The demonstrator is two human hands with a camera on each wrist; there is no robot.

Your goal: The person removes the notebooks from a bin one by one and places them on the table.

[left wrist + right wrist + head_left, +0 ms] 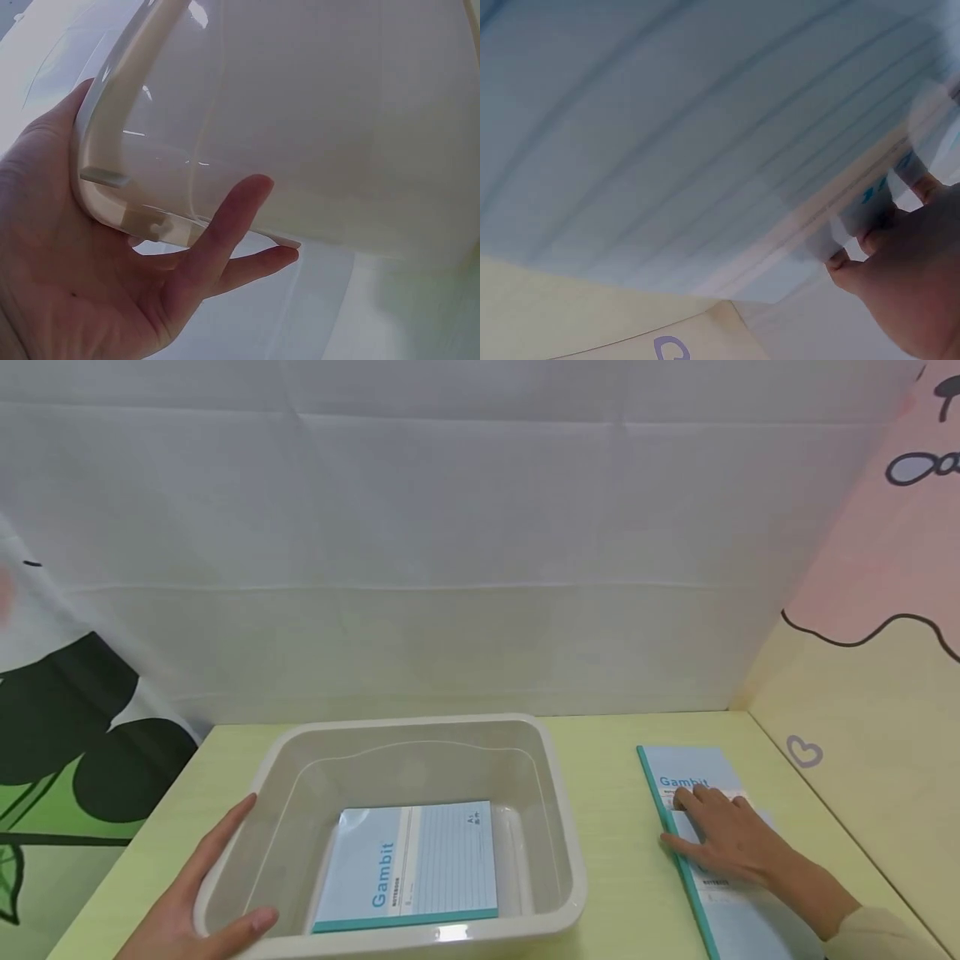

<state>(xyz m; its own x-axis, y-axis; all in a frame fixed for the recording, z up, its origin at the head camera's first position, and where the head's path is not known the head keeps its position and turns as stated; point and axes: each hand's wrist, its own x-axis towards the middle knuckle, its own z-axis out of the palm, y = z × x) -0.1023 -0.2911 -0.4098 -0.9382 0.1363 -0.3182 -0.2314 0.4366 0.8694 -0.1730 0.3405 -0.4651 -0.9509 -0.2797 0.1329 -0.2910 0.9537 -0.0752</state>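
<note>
A cream plastic tub (pixel 566 852) stands on the table, and a light blue Gambit notebook (pixel 450 860) with a teal spine lies flat in it. My left hand (pixel 183 893) holds the tub's near left corner, thumb over the rim and fingers along the outside. Those fingers (pixel 232 225) lie against the outer wall in the left wrist view. To the right, my right hand (pixel 727 835) rests on more Gambit notebooks (pixel 690 764), which overlap lengthwise. Its thumb reaches their teal spine edge. The right wrist view shows bent fingertips (pixel 840 259) on a lined cover (pixel 667 150).
The pale yellow table (pixel 600 802) shows between the tub and the notebooks. Behind it hangs a white cloth wall (pixel 465 568). A pink and cream printed panel (pixel 862 710) borders the right side, and a dark green leaf print (pixel 67 718) is on the left.
</note>
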